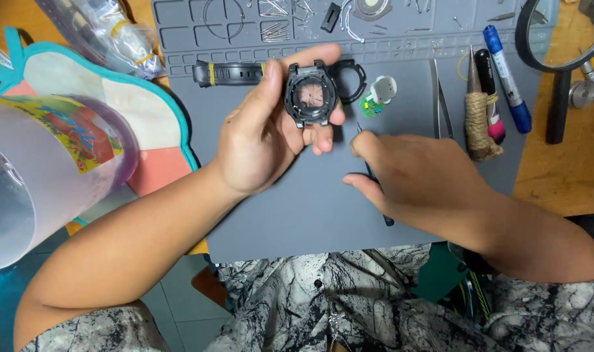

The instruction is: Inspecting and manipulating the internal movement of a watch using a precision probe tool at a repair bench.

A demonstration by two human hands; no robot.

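Note:
My left hand (264,130) holds a black watch case (310,95) up above the grey work mat (297,208), thumb and fingers pinching its sides, the open inside facing me. My right hand (411,179) rests on the mat just right of it, gripping thin black tweezers (370,171) whose tip points up toward the case. A black watch strap (228,73) and a black ring-shaped bezel (350,78) lie behind the case. A small green circuit module with a white part (378,96) sits to the right of the bezel.
Tweezers (438,98), a twine-wrapped tool (477,107), a black-pink pen (489,98) and a blue pen (505,75) lie at the mat's right. A magnifier (561,65) stands beyond. A clear plastic jug (43,169) is at left, a plastic bag (108,32) behind it.

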